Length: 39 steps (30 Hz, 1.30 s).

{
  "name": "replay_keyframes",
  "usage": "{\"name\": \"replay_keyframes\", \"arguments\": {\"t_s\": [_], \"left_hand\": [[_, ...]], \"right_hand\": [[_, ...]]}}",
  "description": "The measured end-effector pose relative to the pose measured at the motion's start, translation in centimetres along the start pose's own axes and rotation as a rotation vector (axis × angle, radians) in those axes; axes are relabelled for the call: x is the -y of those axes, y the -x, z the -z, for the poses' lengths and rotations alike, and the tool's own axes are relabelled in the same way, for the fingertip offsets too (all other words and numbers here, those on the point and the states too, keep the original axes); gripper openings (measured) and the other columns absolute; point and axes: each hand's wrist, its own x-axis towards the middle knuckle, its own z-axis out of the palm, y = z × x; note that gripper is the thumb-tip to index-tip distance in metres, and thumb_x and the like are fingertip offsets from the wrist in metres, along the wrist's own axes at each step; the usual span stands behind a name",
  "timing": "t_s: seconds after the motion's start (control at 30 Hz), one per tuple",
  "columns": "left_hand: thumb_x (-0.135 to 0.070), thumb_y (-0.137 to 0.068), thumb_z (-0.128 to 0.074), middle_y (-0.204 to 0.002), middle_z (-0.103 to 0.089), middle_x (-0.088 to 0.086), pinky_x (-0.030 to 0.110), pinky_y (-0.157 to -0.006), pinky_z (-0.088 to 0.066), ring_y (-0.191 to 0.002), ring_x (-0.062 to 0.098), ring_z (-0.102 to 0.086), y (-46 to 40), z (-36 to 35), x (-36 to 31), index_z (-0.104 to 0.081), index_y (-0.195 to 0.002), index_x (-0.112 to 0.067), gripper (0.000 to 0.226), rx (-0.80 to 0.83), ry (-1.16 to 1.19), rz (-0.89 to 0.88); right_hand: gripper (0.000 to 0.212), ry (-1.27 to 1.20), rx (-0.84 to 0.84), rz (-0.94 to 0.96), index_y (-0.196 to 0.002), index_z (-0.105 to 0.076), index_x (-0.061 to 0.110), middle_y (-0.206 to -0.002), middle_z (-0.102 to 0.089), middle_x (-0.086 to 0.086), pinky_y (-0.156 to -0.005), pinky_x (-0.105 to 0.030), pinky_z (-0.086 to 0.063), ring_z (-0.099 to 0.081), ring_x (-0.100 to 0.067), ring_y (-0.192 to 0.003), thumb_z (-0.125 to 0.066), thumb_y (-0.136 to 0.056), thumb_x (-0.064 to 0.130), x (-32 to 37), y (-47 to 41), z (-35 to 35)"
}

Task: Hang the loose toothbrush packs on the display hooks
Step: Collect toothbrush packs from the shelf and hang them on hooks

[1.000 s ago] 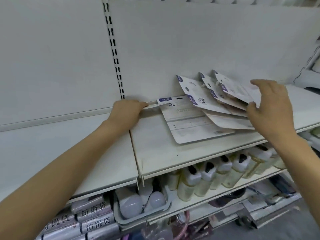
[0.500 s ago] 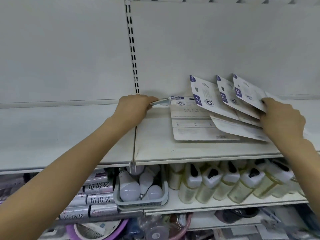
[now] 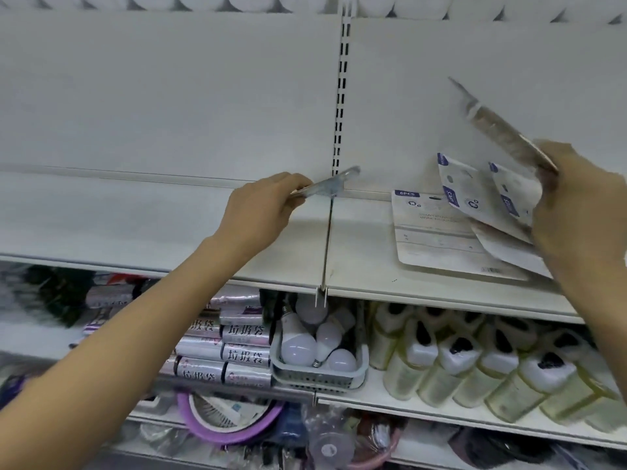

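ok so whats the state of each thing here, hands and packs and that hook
left hand: grips display hook
display hook: held, not mounted
right hand: grips raised pack
raised pack: tilted, off the shelf
flat pack: lying on shelf
leaning packs: propped, overlapping

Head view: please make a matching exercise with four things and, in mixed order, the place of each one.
Things:
1. metal hook
2. raised toothbrush pack
3. light bulbs
4. flat toothbrush pack

Places:
A. in a grey basket
B. lying on the upper shelf
C. in the left hand
D. in the right hand

Pairs: 1-C, 2-D, 3-A, 4-B
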Motion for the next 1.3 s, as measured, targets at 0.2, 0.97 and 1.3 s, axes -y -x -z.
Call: {"name": "replay_keyframes", "arguments": {"t_s": [0.2, 0.97, 1.3], "left_hand": [[-0.026, -0.103, -0.054, -0.114, -0.066, -0.015, 0.039, -0.066, -0.052, -0.097, 0.018, -0.066, 5.9, 5.4, 5.1, -0.059, -0.123, -0.034, 0.023, -0.072, -0.063, 0.045], [-0.039, -0.095, -0.066, -0.116, -0.071, -0.009, 0.045, -0.082, -0.056, -0.104, 0.021, -0.067, 39.4, 32.4, 31.4, -0.056, -0.136, -0.031, 0.043, -0.329, 0.007, 0.656], [-0.018, -0.086, -0.079, -0.109, -0.076, -0.004, 0.049, -0.086, -0.060, -0.101, 0.014, -0.073, 52.3, 40.7, 39.5, -0.069, -0.124, -0.018, 0.039, -0.623, 0.297, 0.966]], "right_hand": [[0.034, -0.257, -0.018, 0.136, -0.129, -0.062, 0.023, -0.101, -0.073, -0.016, -0.065, -0.039, -0.041, -0.066, -0.045, -0.081, -0.047, -0.101, 0.011, 11.2, 1.8, 0.5], [0.029, -0.885, 0.311, 0.635, -0.126, -0.063, 0.024, -0.090, -0.073, -0.012, -0.063, -0.036, -0.037, -0.065, -0.039, -0.080, -0.055, -0.101, 0.015, 59.0, 20.4, 0.8], [0.022, -1.193, 0.522, 0.767, -0.119, -0.066, 0.019, -0.073, -0.067, -0.009, -0.066, -0.042, -0.050, -0.064, -0.033, -0.071, -0.060, -0.098, 0.016, 77.4, 28.0, 1.8]]}}
